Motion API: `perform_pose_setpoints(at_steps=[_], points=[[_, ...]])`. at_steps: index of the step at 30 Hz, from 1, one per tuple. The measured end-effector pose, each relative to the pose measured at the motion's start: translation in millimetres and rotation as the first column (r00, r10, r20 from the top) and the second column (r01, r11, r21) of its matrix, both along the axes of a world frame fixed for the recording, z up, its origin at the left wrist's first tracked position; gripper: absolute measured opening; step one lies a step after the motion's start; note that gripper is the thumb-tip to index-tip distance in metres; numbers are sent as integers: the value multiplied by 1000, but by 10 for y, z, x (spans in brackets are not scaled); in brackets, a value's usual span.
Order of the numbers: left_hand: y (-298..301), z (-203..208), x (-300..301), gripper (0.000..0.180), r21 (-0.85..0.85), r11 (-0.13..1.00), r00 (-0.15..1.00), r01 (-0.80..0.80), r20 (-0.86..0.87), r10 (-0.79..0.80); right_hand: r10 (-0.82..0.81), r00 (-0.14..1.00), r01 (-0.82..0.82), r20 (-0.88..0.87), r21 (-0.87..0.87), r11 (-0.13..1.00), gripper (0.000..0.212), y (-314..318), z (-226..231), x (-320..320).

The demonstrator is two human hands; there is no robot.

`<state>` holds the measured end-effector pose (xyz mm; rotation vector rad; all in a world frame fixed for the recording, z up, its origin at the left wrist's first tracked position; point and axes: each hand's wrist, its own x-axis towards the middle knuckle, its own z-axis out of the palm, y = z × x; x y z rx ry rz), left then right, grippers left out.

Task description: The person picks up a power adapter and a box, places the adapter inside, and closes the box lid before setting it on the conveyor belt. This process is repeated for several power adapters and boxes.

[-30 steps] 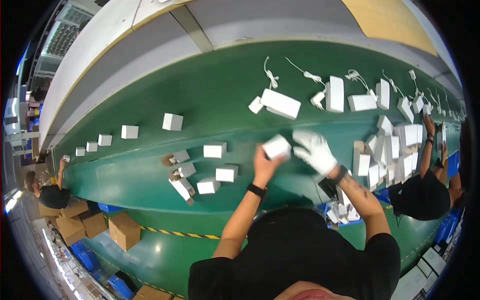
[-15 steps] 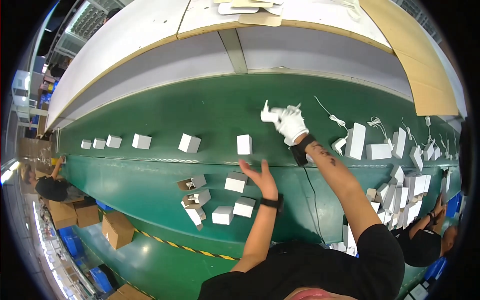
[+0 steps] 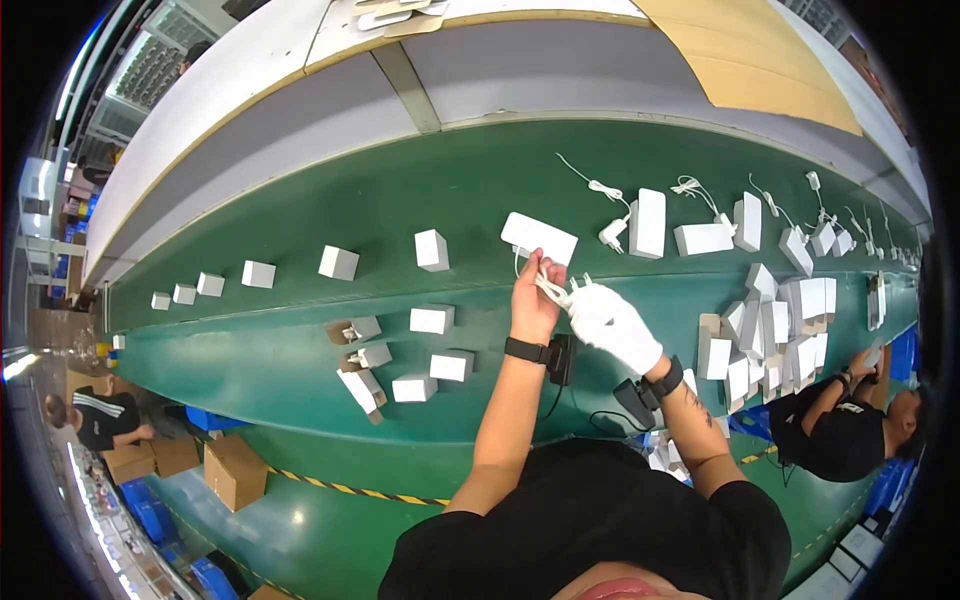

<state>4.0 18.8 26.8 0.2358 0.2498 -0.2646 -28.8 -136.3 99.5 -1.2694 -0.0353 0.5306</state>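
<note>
My bare left hand (image 3: 537,308) is closed round a bundled white cable (image 3: 551,289), whose one end loops up beside a flat white box (image 3: 540,236). Right against it, my white-gloved right hand (image 3: 612,325) is closed on a white charger plug, mostly hidden by the glove, with its pins (image 3: 581,282) poking out at the top. The flat box lies on the green belt just beyond my left fingers. Below my left hand, by the wrist, sits a black device (image 3: 562,358); a second black device (image 3: 634,403) with a cord lies beside my right wrist.
Small white boxes (image 3: 431,250) stand in a row along the belt to the left. Open boxes (image 3: 362,390) lie nearer. On the right are plugs with cables (image 3: 613,234), upright boxes (image 3: 648,223) and a heap of boxes (image 3: 765,335). Co-workers (image 3: 845,425) sit at both ends.
My right hand has come back toward me with the charger and met my left hand, which has gone from spread fingers to gripping the cable. The whole view has shifted.
</note>
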Motion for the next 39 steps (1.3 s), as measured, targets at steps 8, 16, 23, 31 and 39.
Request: perform_pose_setpoints(at_steps=[8, 16, 23, 31, 39], points=[[-192, 242, -96, 37, 511, 859, 985, 14, 142, -100, 122, 919, 23, 376, -358, 933, 52, 35, -424, 5], [21, -694, 625, 92, 873, 401, 889, 278, -392, 237, -186, 982, 190, 39, -130, 973, 59, -321, -410, 164], [-301, -564, 1241, 92, 687, -520, 859, 508, -444, 254, -324, 911, 395, -257, 306, 866, 60, -382, 11, -106], [533, -185, 652, 86, 672, 578, 768, 463, 22, -640, 327, 768, 469, -550, 832, 296, 54, -545, 398, -387], [485, 393, 118, 95, 767, 335, 341, 547, 161, -926, 65, 764, 353, -642, 501, 790, 47, -353, 623, -717]])
